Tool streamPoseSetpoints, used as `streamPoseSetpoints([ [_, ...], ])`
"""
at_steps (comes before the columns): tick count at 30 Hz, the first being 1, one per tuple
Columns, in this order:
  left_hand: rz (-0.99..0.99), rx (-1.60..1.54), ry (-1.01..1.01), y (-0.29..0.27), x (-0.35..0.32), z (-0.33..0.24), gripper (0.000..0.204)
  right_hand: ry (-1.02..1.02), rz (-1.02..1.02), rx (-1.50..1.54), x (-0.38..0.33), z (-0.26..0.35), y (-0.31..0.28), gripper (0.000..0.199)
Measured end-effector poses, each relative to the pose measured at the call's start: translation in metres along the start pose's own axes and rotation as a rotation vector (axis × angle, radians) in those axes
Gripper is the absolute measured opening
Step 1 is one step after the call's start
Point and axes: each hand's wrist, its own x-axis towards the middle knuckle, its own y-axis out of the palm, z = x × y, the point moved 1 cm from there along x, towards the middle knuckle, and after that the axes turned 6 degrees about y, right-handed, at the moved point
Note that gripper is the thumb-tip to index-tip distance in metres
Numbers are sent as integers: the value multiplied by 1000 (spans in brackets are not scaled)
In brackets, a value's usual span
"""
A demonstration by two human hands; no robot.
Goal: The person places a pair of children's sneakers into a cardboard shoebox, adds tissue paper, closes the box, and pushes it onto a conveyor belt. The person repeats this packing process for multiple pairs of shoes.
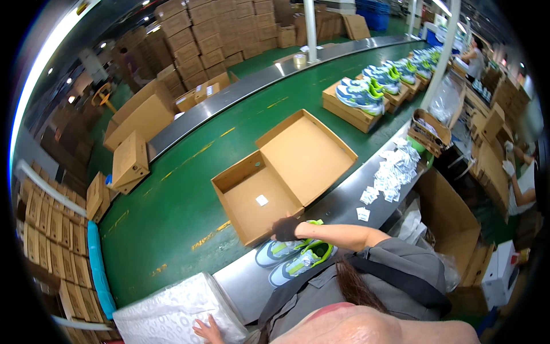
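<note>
An open brown cardboard shoebox point(229, 192) lies on the green conveyor belt with its lid folded back to the right. A small white packet point(262, 200) rests on its bottom. My right hand point(286, 227), in a dark fingerless glove, is closed over the box's near wall. Just below that hand, a pair of blue-grey and lime sneakers point(301, 263) sits on the metal ledge, partly hidden by my forearm. My left hand point(209, 331) lies with spread fingers on a stack of white patterned wrapping paper point(177, 309) at the lower left.
Loose white packets point(395, 169) are heaped on the ledge at right. Farther along the belt, sneakers point(360, 94) stand on closed boxes. A large carton point(447, 212) stands beside me at right. Boxes point(130, 162) line the far-left edge. A co-worker's gloved hand point(508, 168) shows at far right.
</note>
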Motion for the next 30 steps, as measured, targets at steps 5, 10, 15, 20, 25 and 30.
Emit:
streamPoseSetpoints([
  [5,-171,-6,-33,43,28,31,35,-26,-161,31,-2,-3,3,33],
  [10,-346,-42,-162,-12,56,60,29,-71,-222,-2,10,-7,14,30],
  [15,-625,-828,-39,-106,83,35,26,-17,-102,66,11,-11,12,47],
  [20,-335,-1374,334,-205,26,-156,19,-439,-403,298,-6,11,-6,60],
  [25,95,-1558,688,-221,-29,-320,14,-375,-66,994,-21,44,-65,55],
  [30,331,-1624,932,-221,-46,-393,35,-15,-560,1643,9,-32,-91,12],
])
